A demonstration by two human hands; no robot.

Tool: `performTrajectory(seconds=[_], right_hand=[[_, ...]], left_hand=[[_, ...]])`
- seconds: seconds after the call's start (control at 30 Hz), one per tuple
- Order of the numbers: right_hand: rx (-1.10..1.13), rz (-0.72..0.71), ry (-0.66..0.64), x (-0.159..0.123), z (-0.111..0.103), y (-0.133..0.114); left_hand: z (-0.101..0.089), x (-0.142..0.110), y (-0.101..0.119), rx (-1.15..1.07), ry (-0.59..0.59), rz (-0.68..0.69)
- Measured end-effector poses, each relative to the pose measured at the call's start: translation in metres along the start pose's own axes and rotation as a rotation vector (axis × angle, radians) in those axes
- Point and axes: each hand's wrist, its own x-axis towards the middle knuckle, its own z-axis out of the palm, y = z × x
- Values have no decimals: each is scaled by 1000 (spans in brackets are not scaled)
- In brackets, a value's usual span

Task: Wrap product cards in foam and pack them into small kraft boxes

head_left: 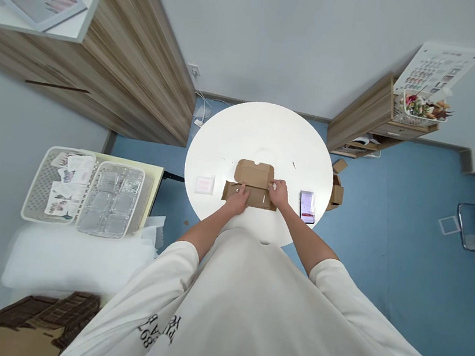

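A flat brown cardboard box blank [254,175] lies near the front of the round white table [265,129]. My left hand [239,197] rests on its near left part, fingers pressed down on the cardboard. My right hand [279,192] grips the near right flap, fingers curled round its edge. A small pale pink packet [204,184] lies on the table to the left of the box. A phone [307,206] with a lit screen lies to the right of my right hand.
Left of the table, a white basket [58,183] with papers and a clear plastic tray [111,207] sit on a yellow surface. Small cardboard boxes [336,190] lie on the blue floor at right. A wooden cabinet [145,84] stands behind left, a low shelf [376,123] behind right.
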Motion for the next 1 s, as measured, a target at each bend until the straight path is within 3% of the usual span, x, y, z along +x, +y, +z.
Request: performTrajectory(seconds=[0.07,0.17,0.27,0.5,0.63,0.73,0.83,1.0], right_hand=[[-92,-45,2,-9,7,-6],[-140,-153,-276,-25,21,-13],[-268,-188,-377,-34,33,-15],[-343,-119,-422,-36,42,-13],[-350,-94,-449,-37,39,-18],[-358,-76,-473,-38,36,-22],[-361,-63,-493,-37,34,-25],[-374,-32,-519,-38,32,-28]], left_hand=[[0,-2,0,12,13,7],[-1,-3,0,36,22,21],[-1,-3,0,41,27,23],[0,-11,-2,-55,78,43],[2,-32,-18,-136,307,19],[4,-46,-34,-118,446,-115],[5,-49,-46,-110,448,-235],[3,-33,-47,-140,398,-295]])
